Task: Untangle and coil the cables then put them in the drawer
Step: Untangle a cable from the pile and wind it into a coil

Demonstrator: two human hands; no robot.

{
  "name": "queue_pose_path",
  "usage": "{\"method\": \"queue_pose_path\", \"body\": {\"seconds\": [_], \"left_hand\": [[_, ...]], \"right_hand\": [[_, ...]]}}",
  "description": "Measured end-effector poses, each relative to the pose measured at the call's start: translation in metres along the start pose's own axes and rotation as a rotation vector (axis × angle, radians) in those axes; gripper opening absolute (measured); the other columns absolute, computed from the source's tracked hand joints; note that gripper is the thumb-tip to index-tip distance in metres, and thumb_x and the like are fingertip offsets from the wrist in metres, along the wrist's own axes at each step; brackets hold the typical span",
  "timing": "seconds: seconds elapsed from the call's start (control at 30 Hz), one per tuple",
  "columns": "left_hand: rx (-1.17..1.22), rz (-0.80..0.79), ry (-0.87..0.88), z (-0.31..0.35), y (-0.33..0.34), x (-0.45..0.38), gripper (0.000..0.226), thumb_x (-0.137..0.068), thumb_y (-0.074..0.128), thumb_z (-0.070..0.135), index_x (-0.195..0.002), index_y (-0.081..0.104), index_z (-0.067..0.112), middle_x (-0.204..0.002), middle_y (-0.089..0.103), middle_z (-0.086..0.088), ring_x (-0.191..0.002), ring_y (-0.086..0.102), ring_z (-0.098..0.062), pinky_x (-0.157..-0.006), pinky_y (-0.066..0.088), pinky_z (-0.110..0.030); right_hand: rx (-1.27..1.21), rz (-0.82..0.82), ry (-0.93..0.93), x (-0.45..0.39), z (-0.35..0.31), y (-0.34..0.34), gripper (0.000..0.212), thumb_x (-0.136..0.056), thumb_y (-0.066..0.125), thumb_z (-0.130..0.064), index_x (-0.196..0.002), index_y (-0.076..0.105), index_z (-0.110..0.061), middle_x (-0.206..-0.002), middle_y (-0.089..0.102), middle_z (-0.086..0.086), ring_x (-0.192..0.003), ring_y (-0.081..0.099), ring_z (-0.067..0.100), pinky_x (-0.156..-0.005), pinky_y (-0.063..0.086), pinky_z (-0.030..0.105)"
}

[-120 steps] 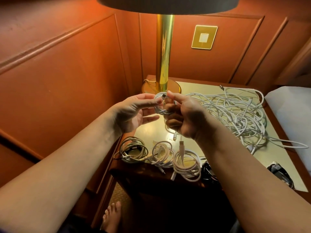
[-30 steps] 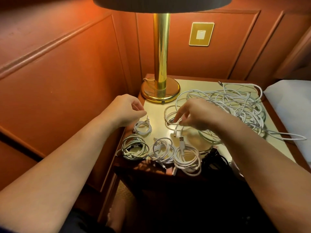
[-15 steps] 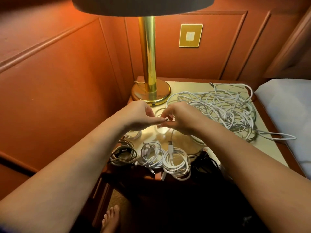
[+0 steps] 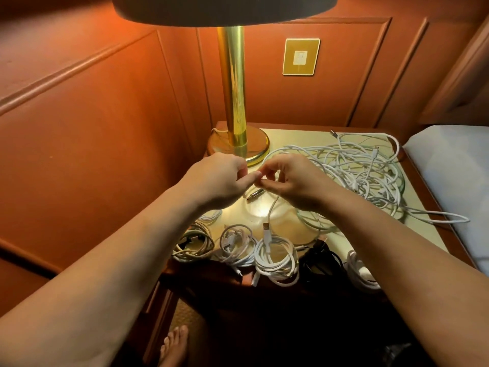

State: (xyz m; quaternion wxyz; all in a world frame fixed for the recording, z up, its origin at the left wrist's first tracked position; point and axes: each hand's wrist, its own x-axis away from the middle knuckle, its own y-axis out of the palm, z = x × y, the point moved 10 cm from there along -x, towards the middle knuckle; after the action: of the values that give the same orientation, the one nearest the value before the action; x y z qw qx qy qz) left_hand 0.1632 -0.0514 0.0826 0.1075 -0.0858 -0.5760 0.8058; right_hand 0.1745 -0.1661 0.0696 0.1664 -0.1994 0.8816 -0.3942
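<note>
Our left hand and right hand meet just in front of the brass lamp base, above the desk. The fingers of both hands are curled and pressed together at the tips, pinching a white cable between them; exactly how the strand runs between the fingertips is hidden by our knuckles. From the right hand the cable drops toward us and ends in a USB plug that hangs over one of the finished coils. We judge that we hold it up like this so the free end dangles clear and the strand can be followed back into the tangled heap of white cables, which sprawls to the right of the lamp base, with one long loop trailing toward the bed. Along the desk edge nearest us, well forward of the lamp base, lies a row of coiled cables, set out of the way of the heap so they do not snag again; a dark bundle sits just right of them. A metal-tipped plug lies on the desk below our hands. The drawer is not clearly visible, so none of the cables appear stowed yet.
</note>
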Motion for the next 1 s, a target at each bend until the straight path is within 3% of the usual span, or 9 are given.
{"method": "queue_pose_path", "body": {"seconds": [0.13,0.37,0.5,0.57,0.63,0.7,0.8,0.9,1.0], "left_hand": [[0.226,-0.026,0.017,0.005,0.004,0.0,0.039,-0.107,0.045,0.039,-0.082,0.064,0.016,-0.075,0.062,-0.005,-0.068,0.054,-0.02,-0.062,0.044,-0.038],[0.55,0.267,0.044,-0.017,-0.038,-0.005,0.049,-0.108,0.046,0.034,-0.078,0.062,-0.002,-0.061,0.049,0.0,-0.056,0.042,-0.014,-0.06,0.039,-0.036],[0.689,0.565,-0.027,-0.056,-0.068,-0.004,0.042,-0.099,0.05,0.04,-0.064,0.058,0.018,-0.055,0.051,0.011,-0.046,0.04,-0.009,-0.049,0.033,-0.028],[0.808,0.761,-0.136,-0.086,-0.091,0.004,0.041,-0.095,0.052,0.046,-0.061,0.06,0.023,-0.056,0.053,0.008,-0.043,0.041,-0.01,-0.045,0.028,-0.024],[0.785,0.822,-0.188,-0.101,-0.106,0.012,0.04,-0.102,0.053,0.042,-0.067,0.063,0.025,-0.061,0.06,0.003,-0.043,0.047,-0.008,-0.041,0.032,-0.022],[0.764,0.707,-0.162,-0.096,-0.102,0.011,0.03,-0.105,0.055,0.037,-0.084,0.069,0.021,-0.075,0.072,0.002,-0.047,0.053,-0.005,-0.037,0.037,-0.02],[0.804,0.427,-0.035,-0.061,-0.077,0.005,0.017,-0.103,0.062,0.025,-0.108,0.069,0.011,-0.094,0.077,-0.003,-0.064,0.065,-0.012,-0.045,0.049,-0.023],[0.662,0.165,-0.002,-0.028,-0.043,-0.003,0.007,-0.102,0.058,0.015,-0.108,0.062,0.014,-0.101,0.075,-0.003,-0.085,0.071,-0.018,-0.062,0.06,-0.033],[0.627,0.012,-0.035,-0.007,-0.007,-0.01,0.016,-0.105,0.04,0.008,-0.097,0.051,0.015,-0.094,0.063,-0.009,-0.08,0.06,-0.026,-0.067,0.052,-0.04]], "right_hand": [[-0.042,-0.032,0.043,0.0,0.001,0.0,0.004,-0.098,0.069,-0.032,-0.097,0.072,-0.029,-0.091,0.066,-0.01,-0.074,0.055,0.0,-0.064,0.04,0.02],[0.078,0.016,0.142,0.0,0.023,-0.011,0.014,-0.097,0.071,-0.035,-0.098,0.078,-0.023,-0.085,0.062,-0.013,-0.08,0.055,0.002,-0.066,0.041,0.026],[0.213,0.073,0.232,-0.001,0.039,-0.033,0.021,-0.096,0.072,-0.039,-0.106,0.081,-0.023,-0.091,0.07,-0.003,-0.089,0.065,0.018,-0.077,0.052,0.032],[0.338,0.095,0.303,0.005,0.051,-0.045,0.021,-0.097,0.07,-0.043,-0.106,0.08,-0.028,-0.097,0.074,-0.002,-0.089,0.065,0.019,-0.076,0.054,0.034],[0.388,0.142,0.337,0.01,0.058,-0.055,0.021,-0.097,0.069,-0.045,-0.107,0.081,-0.031,-0.098,0.075,-0.001,-0.088,0.065,0.02,-0.074,0.054,0.035],[0.391,0.218,0.338,0.013,0.058,-0.064,0.022,-0.098,0.068,-0.044,-0.108,0.082,-0.031,-0.094,0.074,-0.002,-0.082,0.062,0.02,-0.07,0.047,0.033],[0.449,0.316,0.308,0.016,0.049,-0.069,0.022,-0.1,0.065,-0.046,-0.107,0.081,-0.034,-0.099,0.076,-0.005,-0.094,0.061,0.023,-0.086,0.043,0.042],[0.47,0.375,0.269,0.019,0.038,-0.065,0.021,-0.1,0.064,-0.048,-0.106,0.08,-0.037,-0.099,0.075,-0.008,-0.111,0.059,0.024,-0.1,0.032,0.05],[0.432,0.408,0.215,0.022,0.027,-0.061,0.02,-0.098,0.065,-0.05,-0.106,0.08,-0.039,-0.094,0.073,-0.009,-0.107,0.057,0.022,-0.091,0.026,0.044]]}}
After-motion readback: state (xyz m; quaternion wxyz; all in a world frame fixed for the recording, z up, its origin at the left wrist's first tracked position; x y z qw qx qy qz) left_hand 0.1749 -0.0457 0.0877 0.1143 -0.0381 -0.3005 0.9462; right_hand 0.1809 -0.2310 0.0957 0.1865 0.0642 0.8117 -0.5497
